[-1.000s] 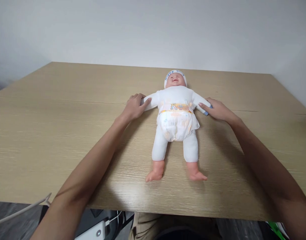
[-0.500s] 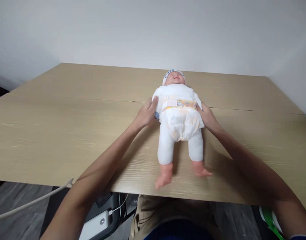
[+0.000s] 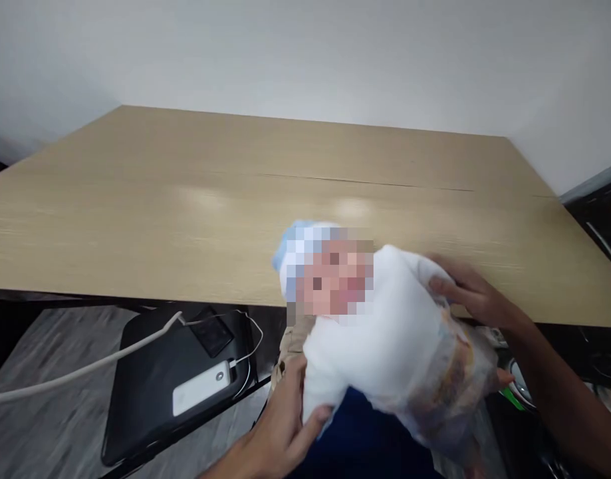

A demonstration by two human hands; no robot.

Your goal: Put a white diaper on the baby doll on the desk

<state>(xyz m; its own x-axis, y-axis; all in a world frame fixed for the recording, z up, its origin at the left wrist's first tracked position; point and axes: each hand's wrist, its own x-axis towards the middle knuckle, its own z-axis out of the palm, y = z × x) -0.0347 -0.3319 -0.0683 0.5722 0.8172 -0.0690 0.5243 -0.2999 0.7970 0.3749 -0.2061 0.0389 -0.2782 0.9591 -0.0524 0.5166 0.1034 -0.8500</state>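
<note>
A baby doll (image 3: 385,332) in a white outfit and a blue-and-white cap (image 3: 298,256) is held tilted over the near edge of the table, head to the left and legs to the lower right. A diaper (image 3: 449,372) is around its waist, blurred by motion. My left hand (image 3: 290,412) is closed around the doll's arm at the lower middle. On the far side, my right hand (image 3: 465,289) grips the doll's other arm and side, its fingers partly hidden behind the body. The doll's legs are mostly hidden.
The wooden table (image 3: 160,199) stretches to a pale wall. Below its near edge at left, a black chair seat (image 3: 140,366) bears a white power bank (image 3: 201,388) with a cable and a dark phone (image 3: 211,334). A pale bar (image 3: 86,369) crosses the lower left.
The doll has been lifted off the tabletop, brought toward my body and turned so its head points left. Both hands moved with it, still holding. The camera view has shifted.
</note>
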